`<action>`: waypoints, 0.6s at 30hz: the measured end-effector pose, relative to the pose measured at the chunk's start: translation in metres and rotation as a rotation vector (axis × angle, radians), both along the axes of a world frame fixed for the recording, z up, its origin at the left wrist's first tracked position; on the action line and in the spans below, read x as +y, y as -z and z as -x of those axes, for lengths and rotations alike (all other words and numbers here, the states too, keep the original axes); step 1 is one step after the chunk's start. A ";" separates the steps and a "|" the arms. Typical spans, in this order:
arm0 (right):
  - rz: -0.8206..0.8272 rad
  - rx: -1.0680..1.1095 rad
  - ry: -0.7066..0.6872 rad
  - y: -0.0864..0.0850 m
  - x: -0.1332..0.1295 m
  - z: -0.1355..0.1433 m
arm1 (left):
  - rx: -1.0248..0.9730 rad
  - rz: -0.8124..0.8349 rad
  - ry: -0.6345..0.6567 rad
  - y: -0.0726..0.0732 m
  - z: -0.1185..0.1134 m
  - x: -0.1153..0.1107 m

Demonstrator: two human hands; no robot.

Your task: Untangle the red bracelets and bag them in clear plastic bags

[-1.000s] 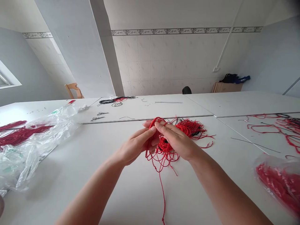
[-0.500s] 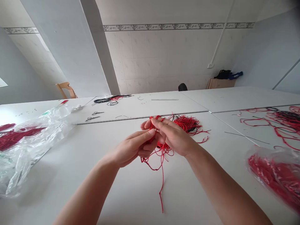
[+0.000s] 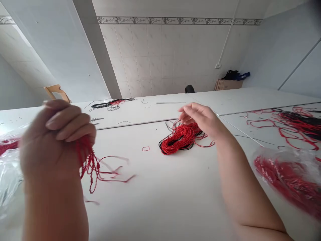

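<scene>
My left hand (image 3: 62,130) is raised at the left, fingers curled closed around a bunch of thin red cords (image 3: 94,167). The loose ends of these cords dangle below the fist and are partly blurred. Over the middle of the table, my right hand (image 3: 198,117) hovers palm down with bent, slightly parted fingers, and nothing shows in it. Just under it lies a looped bundle of red cords (image 3: 175,142), with black cords (image 3: 187,147) along its edge. Whether the right fingertips touch the bundle's strands is unclear.
A small red rectangular outline (image 3: 145,148) is on the white table (image 3: 150,201). Clear bags with red cords flank me, one at right (image 3: 288,177). Loose red and black cords (image 3: 301,124) lie far right. Scissors (image 3: 96,119) and a black cord bundle (image 3: 107,104) sit beyond the seam.
My hands, together before on red cord above the bundle, have separated. The left has swung left and up with red cords; the right has moved slightly right and up. The view has shifted slightly.
</scene>
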State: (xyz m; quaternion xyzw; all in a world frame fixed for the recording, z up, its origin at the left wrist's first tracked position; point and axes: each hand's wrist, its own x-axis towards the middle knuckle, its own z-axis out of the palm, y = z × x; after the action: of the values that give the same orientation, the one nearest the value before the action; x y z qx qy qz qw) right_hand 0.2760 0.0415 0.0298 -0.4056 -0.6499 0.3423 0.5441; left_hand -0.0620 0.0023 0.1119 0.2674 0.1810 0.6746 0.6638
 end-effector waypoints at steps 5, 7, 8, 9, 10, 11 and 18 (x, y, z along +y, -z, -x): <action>0.317 -0.849 0.030 0.022 0.014 0.014 | 0.136 -0.059 0.076 0.028 -0.028 0.020; 0.424 -1.031 -0.046 0.034 0.021 0.030 | 0.139 -0.057 0.098 0.034 -0.027 0.027; 0.440 -1.069 -0.068 0.041 0.024 0.039 | 0.139 -0.063 0.104 0.035 -0.025 0.029; 0.443 -1.101 -0.076 0.048 0.028 0.049 | 0.139 -0.074 0.106 0.035 -0.022 0.030; 0.444 -1.135 -0.072 0.056 0.031 0.058 | 0.141 -0.086 0.106 0.035 -0.020 0.030; 0.440 -1.164 -0.055 0.065 0.035 0.065 | 0.141 -0.099 0.106 0.035 -0.018 0.030; 0.323 -1.208 0.120 0.099 0.055 0.067 | 0.167 -0.115 0.085 0.031 -0.021 0.025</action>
State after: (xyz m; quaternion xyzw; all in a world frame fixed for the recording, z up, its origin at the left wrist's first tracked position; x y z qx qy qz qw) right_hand 0.2091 0.0967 -0.0694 -0.6404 -0.7587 0.1154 0.0311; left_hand -0.0413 0.0274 0.0807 0.3676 0.1853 0.6306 0.6580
